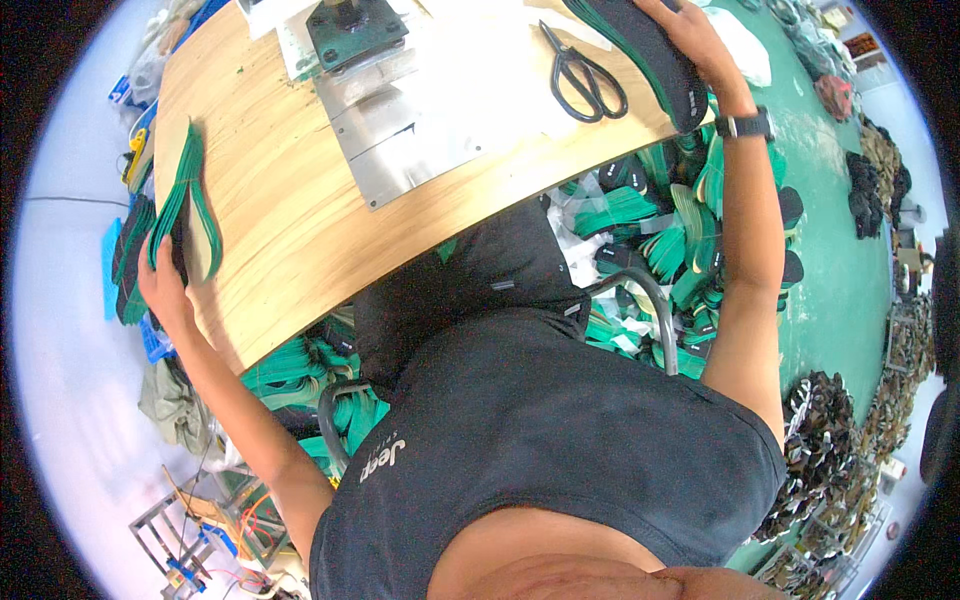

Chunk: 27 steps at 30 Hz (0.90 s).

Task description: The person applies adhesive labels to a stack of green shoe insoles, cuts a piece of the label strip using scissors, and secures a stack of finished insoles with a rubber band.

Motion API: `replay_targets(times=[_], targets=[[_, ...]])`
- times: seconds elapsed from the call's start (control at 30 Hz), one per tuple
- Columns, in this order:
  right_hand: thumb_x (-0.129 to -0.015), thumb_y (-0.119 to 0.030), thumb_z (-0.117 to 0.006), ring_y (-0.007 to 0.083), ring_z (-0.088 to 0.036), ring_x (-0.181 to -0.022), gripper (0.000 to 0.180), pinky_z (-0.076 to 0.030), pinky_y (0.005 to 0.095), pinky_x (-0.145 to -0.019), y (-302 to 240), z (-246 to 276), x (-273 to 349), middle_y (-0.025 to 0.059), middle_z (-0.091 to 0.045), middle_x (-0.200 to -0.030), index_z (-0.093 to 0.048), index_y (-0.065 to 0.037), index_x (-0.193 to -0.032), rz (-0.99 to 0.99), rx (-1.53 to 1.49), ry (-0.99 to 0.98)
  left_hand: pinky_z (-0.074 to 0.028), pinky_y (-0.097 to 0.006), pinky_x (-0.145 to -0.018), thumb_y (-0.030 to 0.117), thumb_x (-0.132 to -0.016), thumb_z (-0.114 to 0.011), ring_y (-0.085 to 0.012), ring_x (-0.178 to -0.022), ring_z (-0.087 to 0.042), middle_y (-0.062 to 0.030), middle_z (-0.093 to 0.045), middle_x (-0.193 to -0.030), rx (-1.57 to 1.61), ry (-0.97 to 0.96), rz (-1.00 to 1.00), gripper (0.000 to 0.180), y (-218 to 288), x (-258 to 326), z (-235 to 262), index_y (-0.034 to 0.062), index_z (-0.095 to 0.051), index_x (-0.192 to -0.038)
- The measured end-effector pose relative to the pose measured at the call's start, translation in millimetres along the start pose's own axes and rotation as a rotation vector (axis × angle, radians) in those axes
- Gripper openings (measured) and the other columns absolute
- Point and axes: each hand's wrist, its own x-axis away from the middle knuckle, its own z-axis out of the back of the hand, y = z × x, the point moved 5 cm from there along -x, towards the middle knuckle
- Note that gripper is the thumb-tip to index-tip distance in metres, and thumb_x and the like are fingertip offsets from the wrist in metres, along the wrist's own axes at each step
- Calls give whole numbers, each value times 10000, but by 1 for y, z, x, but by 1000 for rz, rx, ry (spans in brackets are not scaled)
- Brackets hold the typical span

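Note:
At the table's left edge, my left hand (163, 285) has its fingers closed round the lower end of some green-edged insoles (185, 190). They fan apart over the wood, and part of the grip is hidden. Out to the far right, my right hand (700, 45) grips a neat stack of black-topped insoles (655, 75) with green edges, lying at the table's right end. Its fingertips run out of the picture at the top. Black-handled scissors (585, 85) lie just left of that stack.
A metal plate (385, 165) and a dark machine base (355, 35) sit on the wooden table (270, 240). Heaps of green and black insoles (660, 230) lie below its front edge. A curved metal chair arm (655, 305) stands at my right side. More piles (815, 430) line the green floor.

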Motion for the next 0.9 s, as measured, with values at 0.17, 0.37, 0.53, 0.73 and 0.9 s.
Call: replay_targets(times=[0.17, 0.37, 0.53, 0.73, 0.9], targets=[[-842, -519, -571, 156, -606, -895, 614, -480, 293, -765, 81, -42, -45, 105, -634, -1000, -583, 36, -1103, -75, 412, -240, -505, -325, -802, 111, -814, -612, -231, -929, -605, -147, -593, -1106, 417, 188, 246, 422, -23, 48, 42, -19, -511, -1203], [-821, -269, -667, 230, -624, -878, 348, -491, 314, -767, -86, -78, 30, 126, -638, -1019, -599, -33, -1067, 416, -94, 191, -437, -324, -878, 244, -893, -528, -208, -1056, -547, -122, -570, -1184, 319, 136, 399, 409, -53, 96, 94, -13, -527, -1211], [-775, -112, -670, 296, -572, -927, 306, -466, 351, -797, -204, -174, 112, 130, -599, -947, -557, -28, -1047, 846, -243, -234, -439, -341, -871, 476, -793, -639, -193, -1035, -556, -153, -585, -1135, -224, -230, 374, 757, -1, 51, 81, -11, -405, -1322], [-847, -200, -552, 390, -544, -841, 215, -439, 458, -747, -257, -282, 133, 212, -578, -854, -542, 5, -908, 854, -399, -383, -516, -281, -658, 517, -673, -741, -172, -739, -639, -134, -650, -888, -258, -524, 320, 720, -14, 28, -5, -73, -588, -1056], [-850, -190, -522, 400, -552, -828, 230, -435, 481, -757, -259, -364, 109, 249, -570, -824, -544, 38, -852, 525, -471, -186, -515, -267, -652, 409, -659, -784, -172, -752, -627, -175, -623, -911, -155, -393, 176, 704, 22, 65, -34, -111, -536, -1062]])
